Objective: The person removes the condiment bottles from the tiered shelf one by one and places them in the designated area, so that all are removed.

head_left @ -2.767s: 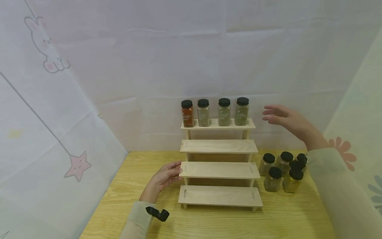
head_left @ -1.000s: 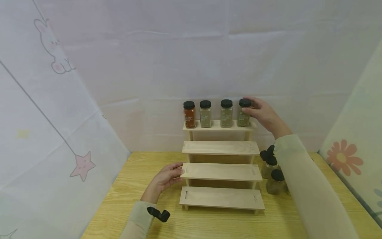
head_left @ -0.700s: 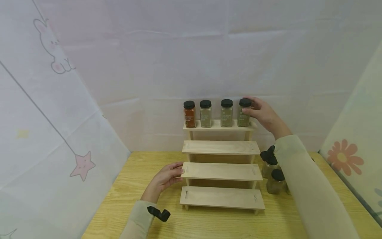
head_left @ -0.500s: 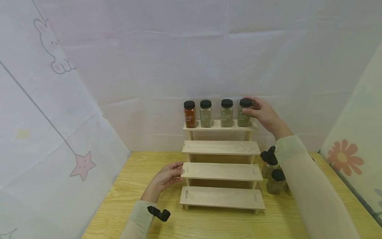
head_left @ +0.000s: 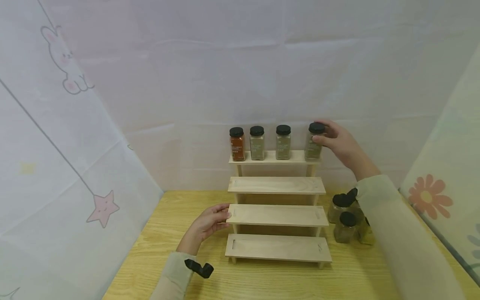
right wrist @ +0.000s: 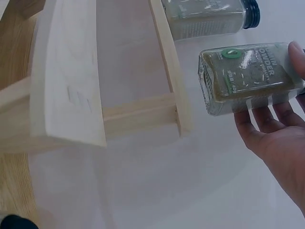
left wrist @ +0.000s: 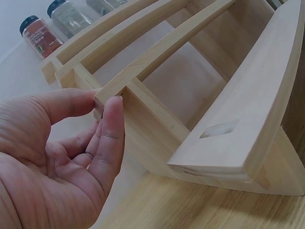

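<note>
A four-tier wooden step rack point(head_left: 277, 214) stands on the table. My left hand point(head_left: 208, 223) grips the left end of its second tier from the bottom, thumb and fingers pinching the board edge in the left wrist view. At the top right, my right hand point(head_left: 341, 143) holds a black-capped glass spice jar point(right wrist: 248, 76) of brownish powder, fingers and thumb around its upper part. A small gap shows between the jar's base and the top board in the right wrist view. A red-orange spice jar point(head_left: 237, 146) and two pale green ones point(head_left: 257, 146) stand upright on that tier.
Several more black-capped jars point(head_left: 345, 229) stand on the wooden table point(head_left: 150, 258) to the rack's right, partly behind the right sleeve point(head_left: 397, 216). A white cloth backdrop point(head_left: 187, 83) hangs close behind the rack, with printed side cloths left and right.
My right hand came from the right, took hold of the rightmost top-tier jar, and has now shifted it right, away from its neighbour. The left hand has stayed on the rack.
</note>
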A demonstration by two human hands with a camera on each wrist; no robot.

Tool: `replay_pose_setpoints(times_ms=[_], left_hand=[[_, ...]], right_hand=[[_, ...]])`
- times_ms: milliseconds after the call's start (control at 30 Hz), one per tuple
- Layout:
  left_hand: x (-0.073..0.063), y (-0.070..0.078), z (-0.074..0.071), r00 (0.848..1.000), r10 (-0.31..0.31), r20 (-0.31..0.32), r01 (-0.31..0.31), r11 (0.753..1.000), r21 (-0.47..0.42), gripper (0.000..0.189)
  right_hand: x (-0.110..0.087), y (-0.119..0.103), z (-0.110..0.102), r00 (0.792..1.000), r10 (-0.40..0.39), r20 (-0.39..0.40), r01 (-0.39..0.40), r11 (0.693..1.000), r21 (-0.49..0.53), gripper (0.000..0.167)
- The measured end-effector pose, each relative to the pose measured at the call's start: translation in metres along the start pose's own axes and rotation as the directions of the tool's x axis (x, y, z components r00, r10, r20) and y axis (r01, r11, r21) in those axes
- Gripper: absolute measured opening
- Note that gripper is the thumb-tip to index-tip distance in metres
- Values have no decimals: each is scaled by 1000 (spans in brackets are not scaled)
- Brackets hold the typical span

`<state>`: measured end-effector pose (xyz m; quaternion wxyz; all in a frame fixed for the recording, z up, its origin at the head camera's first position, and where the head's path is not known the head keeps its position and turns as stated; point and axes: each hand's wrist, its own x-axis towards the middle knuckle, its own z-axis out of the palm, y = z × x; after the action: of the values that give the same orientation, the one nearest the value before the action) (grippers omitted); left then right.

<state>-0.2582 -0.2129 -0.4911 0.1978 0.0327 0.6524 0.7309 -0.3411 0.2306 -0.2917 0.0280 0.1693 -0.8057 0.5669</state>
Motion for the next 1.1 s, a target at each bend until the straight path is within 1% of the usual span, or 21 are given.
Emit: replay_pose_setpoints(times_ms=[167, 300, 400, 533, 667, 733, 833, 933, 1100], left_hand=[[0, 0, 0, 1000, 1, -11, -1, 1000, 3, 67], [-1, 1, 0, 1000, 3, -12, -3, 1000, 3, 68], [-2, 1, 0, 1000, 1, -7, -1, 1000, -3, 68], [-2, 1, 0, 1000, -3, -3, 3, 1000, -9, 68], [-3, 2, 1, 1000, -3, 2, 3, 1000, -9, 69], [-3, 2, 1, 1000, -4, 6, 4, 1000, -11, 69], [-3, 1, 1, 1000, -4, 5, 4, 1000, -8, 69], [-2, 1, 0, 1000, -4, 2, 4, 1000, -8, 69], [-2, 0, -1, 1000, -1, 3, 1, 1000, -11, 68]], right_hand=[[-18, -1, -14, 1000, 3, -8, -4, 998, -62, 74], [-35, 1, -26, 999, -21, -26, 18, 993, -116, 70], [-49, 3, -33, 998, -58, -25, 55, 994, -92, 63], [-65, 6, -43, 994, -102, -29, 99, 991, -85, 57], [-83, 9, -56, 993, -106, -56, 97, 983, -157, 58], [-92, 11, -62, 992, -109, -64, 97, 981, -170, 57], [-105, 16, -70, 990, -124, -62, 112, 978, -175, 57], [-116, 21, -77, 989, -135, -56, 125, 981, -151, 57], [-135, 32, -87, 991, -108, -76, 93, 980, -175, 57]])
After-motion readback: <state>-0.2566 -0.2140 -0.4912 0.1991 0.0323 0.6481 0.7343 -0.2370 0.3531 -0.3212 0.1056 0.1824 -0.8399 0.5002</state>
